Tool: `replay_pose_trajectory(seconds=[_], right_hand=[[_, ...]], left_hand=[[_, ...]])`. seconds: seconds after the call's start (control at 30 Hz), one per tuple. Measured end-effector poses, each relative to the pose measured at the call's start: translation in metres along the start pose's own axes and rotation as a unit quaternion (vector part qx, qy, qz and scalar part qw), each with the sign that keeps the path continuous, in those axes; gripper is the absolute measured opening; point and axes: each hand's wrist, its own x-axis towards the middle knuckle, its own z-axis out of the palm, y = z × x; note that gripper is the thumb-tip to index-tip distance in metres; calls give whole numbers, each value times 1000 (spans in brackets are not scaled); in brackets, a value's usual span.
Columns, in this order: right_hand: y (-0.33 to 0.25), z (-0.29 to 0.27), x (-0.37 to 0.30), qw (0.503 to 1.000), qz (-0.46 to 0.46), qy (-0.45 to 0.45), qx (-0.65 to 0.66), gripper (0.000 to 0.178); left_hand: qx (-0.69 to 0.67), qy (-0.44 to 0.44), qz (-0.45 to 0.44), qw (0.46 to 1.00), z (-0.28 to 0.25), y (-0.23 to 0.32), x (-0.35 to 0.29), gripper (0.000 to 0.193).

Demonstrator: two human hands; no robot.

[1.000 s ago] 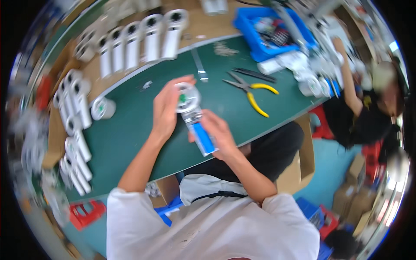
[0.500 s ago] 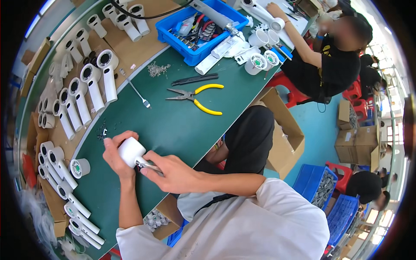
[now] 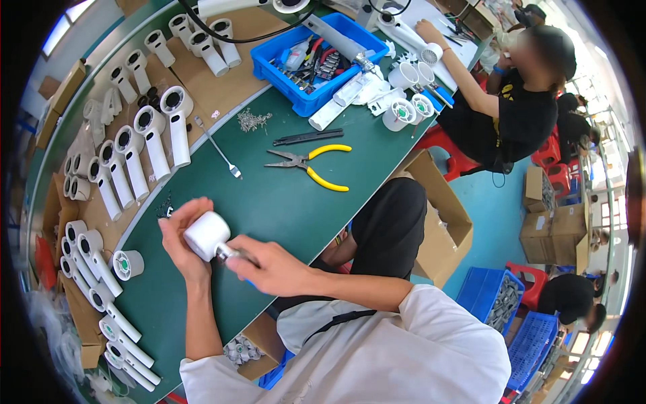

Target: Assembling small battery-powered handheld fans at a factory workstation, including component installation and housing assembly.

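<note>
A white, cup-shaped fan head is held above the green table. My left hand cups its far left side, the fingers curved round it and slightly blurred. My right hand is closed round the silver neck at its lower right. A bit of blue shows under that hand; the rest of the held part is hidden by my fingers. Left of my left hand stands another white fan head with a green centre. Small dark screws lie just beyond my left fingers.
Yellow-handled pliers, black strips, a short cable and silver screws lie on the table. Farther back is a blue parts bin. White fan housings line the left side. A co-worker sits at the right.
The fan head has tilted a little, and its silver neck shows more plainly. My left fingers have shifted round it. The view has moved slightly, so the table things appear lower and farther right.
</note>
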Motion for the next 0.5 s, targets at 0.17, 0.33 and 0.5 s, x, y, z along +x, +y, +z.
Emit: replay_pose_trajectory(seconds=[0.17, 0.33, 0.5], right_hand=[[6, -19, -8, 963, -154, 141, 170, 36], [-5, -34, 6, 913, -283, 197, 219, 34], [6, -24, 24, 981, -91, 12, 169, 34]], left_hand=[[120, -6, 40, 992, 11, -1, 4, 43], [196, -35, 53, 979, 16, 1, 6, 37], [-24, -52, 99, 993, 19, -2, 3, 66]])
